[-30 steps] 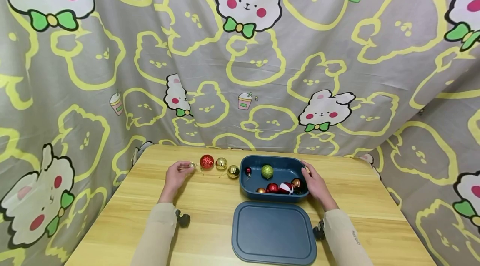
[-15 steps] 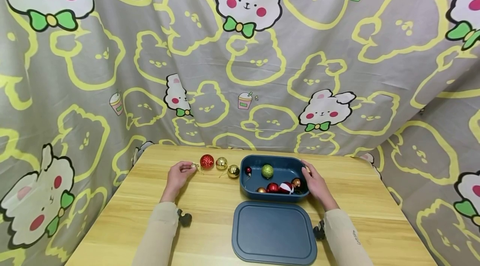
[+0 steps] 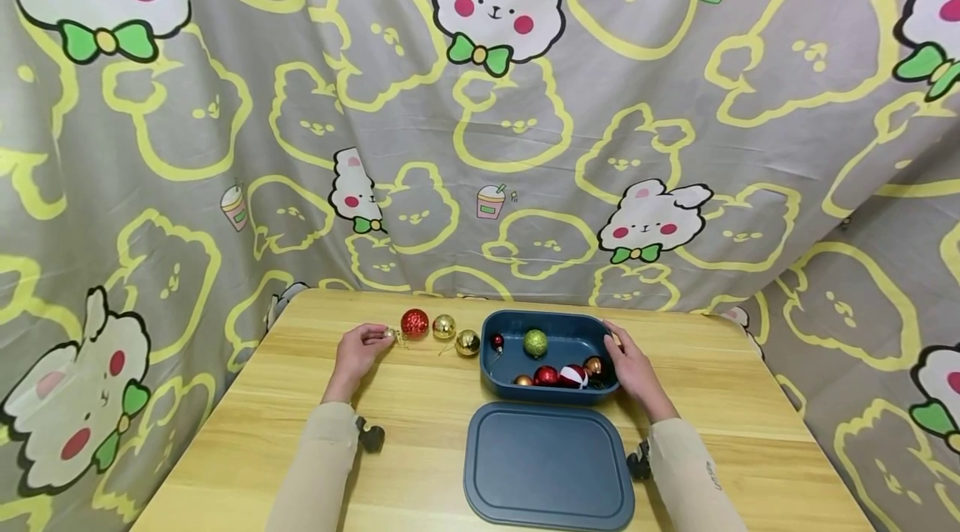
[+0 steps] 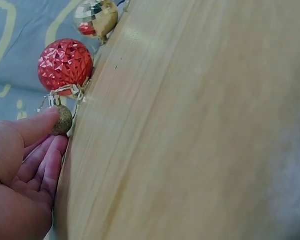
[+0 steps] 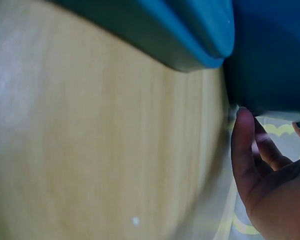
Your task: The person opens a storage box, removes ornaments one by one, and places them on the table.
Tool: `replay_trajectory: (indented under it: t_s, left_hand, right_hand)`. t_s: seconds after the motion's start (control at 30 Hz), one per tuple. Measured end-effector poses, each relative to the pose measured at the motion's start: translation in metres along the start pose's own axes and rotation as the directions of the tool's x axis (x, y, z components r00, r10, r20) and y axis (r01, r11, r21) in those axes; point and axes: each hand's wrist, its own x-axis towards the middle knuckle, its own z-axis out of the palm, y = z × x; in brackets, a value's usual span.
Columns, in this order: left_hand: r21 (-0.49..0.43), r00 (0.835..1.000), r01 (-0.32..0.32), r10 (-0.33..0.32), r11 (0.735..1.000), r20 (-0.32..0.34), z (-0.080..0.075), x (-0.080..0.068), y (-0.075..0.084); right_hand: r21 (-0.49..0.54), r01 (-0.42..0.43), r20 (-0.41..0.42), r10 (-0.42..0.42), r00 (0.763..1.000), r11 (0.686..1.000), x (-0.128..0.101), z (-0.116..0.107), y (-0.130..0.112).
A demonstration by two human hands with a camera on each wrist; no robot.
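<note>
In the head view my left hand pinches a small gold glitter bauble between thumb and fingers, low at the tabletop. Its gold hanging cord trails toward a red faceted bauble close by. Two shiny gold baubles, a nearer one and a farther one, continue the row to the box. My right hand holds the right end of the blue storage box, fingertips at its wall and rim. Inside lie a green glitter bauble, a red-and-white one and several others.
The blue lid lies flat in front of the box on the wooden table. A patterned curtain hangs behind the table's back edge and along both sides.
Over the last second my left hand has shifted slightly right with the small gold bauble, bringing it closer to the red one. The right hand and box stay put.
</note>
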Motion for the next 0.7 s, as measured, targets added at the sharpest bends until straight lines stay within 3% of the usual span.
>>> replay_trajectory:
  t_s: [0.7]
  left_hand:
    - [0.017,0.999,-0.035,0.035,0.999,0.01,0.0015,-0.0025,0.0019]
  right_hand:
    - [-0.009,-0.009,0.005,0.009,1.0,1.0,-0.0001,-0.0002,0.0007]
